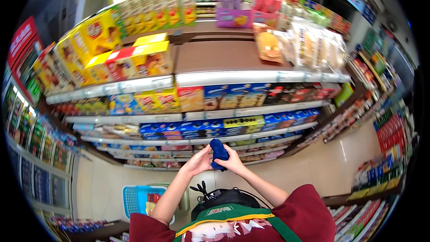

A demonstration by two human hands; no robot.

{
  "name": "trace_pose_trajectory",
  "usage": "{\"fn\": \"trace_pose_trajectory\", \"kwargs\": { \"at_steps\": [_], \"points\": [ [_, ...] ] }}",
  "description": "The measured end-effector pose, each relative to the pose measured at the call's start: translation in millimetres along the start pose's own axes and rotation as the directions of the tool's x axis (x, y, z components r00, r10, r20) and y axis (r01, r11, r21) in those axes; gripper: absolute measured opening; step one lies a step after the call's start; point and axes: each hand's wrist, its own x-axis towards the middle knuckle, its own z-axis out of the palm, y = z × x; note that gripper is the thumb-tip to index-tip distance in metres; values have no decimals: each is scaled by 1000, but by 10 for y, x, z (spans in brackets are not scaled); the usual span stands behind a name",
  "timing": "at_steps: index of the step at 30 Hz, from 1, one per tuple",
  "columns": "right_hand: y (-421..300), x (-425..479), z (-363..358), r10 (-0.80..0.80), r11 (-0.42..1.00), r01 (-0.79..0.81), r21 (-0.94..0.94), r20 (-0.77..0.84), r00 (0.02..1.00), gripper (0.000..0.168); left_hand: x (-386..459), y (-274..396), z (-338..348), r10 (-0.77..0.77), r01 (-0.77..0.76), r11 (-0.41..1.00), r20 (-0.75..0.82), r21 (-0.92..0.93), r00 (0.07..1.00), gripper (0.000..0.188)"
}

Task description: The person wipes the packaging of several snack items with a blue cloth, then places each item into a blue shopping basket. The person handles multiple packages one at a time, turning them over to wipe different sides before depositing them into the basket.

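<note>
A bunched dark blue cloth [218,153] is held up in front of my body, before the lower shelves. My right hand [232,161] grips its right side, the thumb pressed across the lower part. On the other side, my left hand [199,162] is at the cloth's left edge, fingers pointing up; whether it grips or only touches the cloth is hard to tell. Behind the hands stands a snack shelf, whose brown top shelf [215,57] has a bare stretch in the middle. Yellow boxes [151,57] stand to its left and bagged bread [268,45] to its right.
Blue boxes [201,129] line a lower shelf with white price rails [228,77]. A light blue plastic basket [131,201] with packets inside is on the tiled floor [100,178] at my left. Drinks coolers [37,161] stand far left; stocked racks [379,171] are at right.
</note>
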Motion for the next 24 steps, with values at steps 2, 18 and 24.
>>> {"fn": "trace_pose_trajectory", "kwargs": {
  "at_steps": [2, 18, 24],
  "points": [
    [17, -189, -331, 38, 990, -21, 142, -115, 993, 55, 324, -12, 252, -128, 130, 976, -21, 174, 992, 56],
    [-493, -548, -1850, 58, 753, 106, 649, -227, 972, 43, 1578, 1935, 2176, 721, -435, 238, 142, 868, 678, 39],
    [-1447, 448, -2342, -264, 779, 441, 446, -405, 876, 35, 2334, 2335, 2279, 811, -478, 341, 4, 810, 585, 51]
  ]
}}
